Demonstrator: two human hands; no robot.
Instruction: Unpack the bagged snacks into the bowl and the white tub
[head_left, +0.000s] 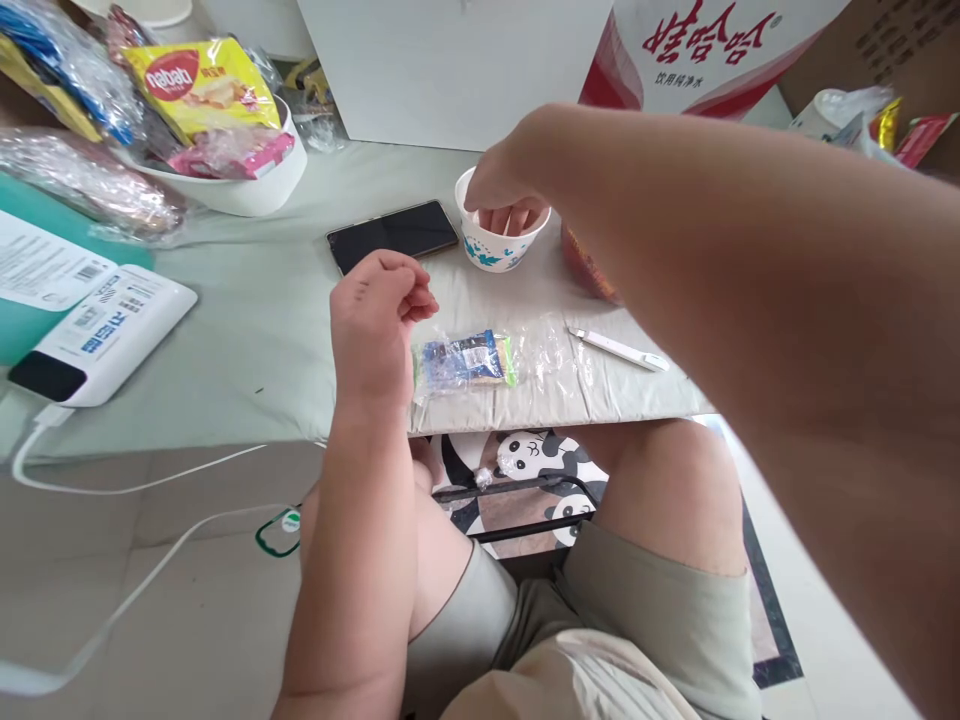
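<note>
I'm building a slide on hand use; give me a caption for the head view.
Right hand with fingers inside a leaf-patterned paper cup, left hand near a smartphone.

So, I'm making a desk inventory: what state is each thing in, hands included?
Paper cup: upright, open-topped
Right hand: fingers inside the cup
Left hand: raised, fingers curled, nothing visible in them
Phone: lying flat, screen dark
Blue packet: lying down; whether sealed, unclear
Clear film: crumpled
White pen-like tool: lying down
Power bank: cable plugged in
White bowl: upright, heaped full
</note>
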